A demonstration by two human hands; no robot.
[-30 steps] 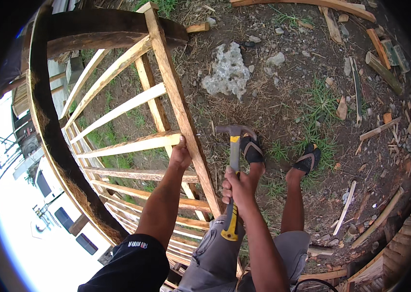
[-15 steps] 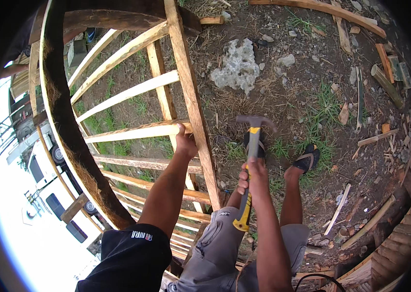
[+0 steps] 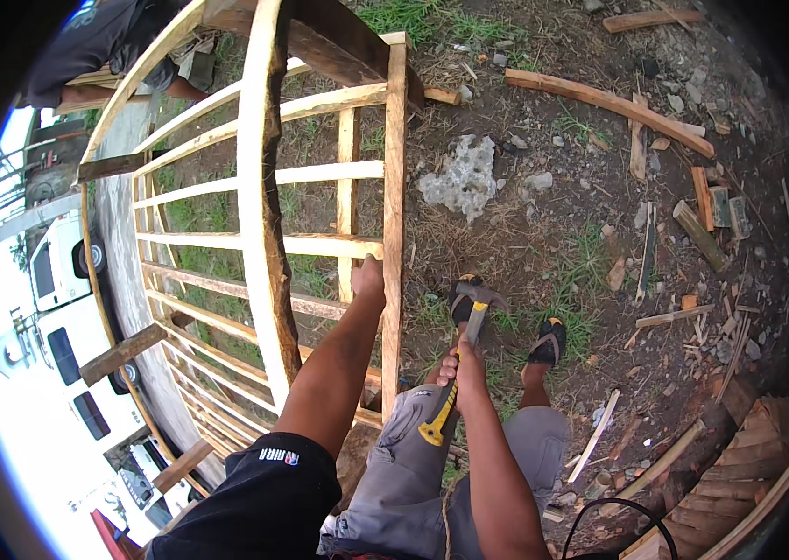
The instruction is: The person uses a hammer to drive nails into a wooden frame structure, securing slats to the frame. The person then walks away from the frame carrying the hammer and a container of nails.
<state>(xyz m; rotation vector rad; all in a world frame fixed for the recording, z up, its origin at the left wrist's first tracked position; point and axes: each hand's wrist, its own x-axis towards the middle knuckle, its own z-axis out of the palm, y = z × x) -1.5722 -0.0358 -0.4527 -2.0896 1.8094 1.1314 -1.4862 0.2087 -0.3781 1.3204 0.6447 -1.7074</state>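
Left, far: white vehicles (image 3: 88,345). Next, wooden frame (image 3: 394,187), its pale slats running rightward to an end rail (image 3: 393,317). Left hand (image 3: 368,277) touches the right end of one slat (image 3: 320,245) from the near side, just beside the rail; fingers partly hidden, cannot tell whether they grip. Further right, far: rough grey stone (image 3: 463,175). Nearer: right hand (image 3: 465,369), fingers wrapped closed around the hammer (image 3: 476,324), head end far, yellow butt near. Right: wood offcuts (image 3: 701,198), scattered.
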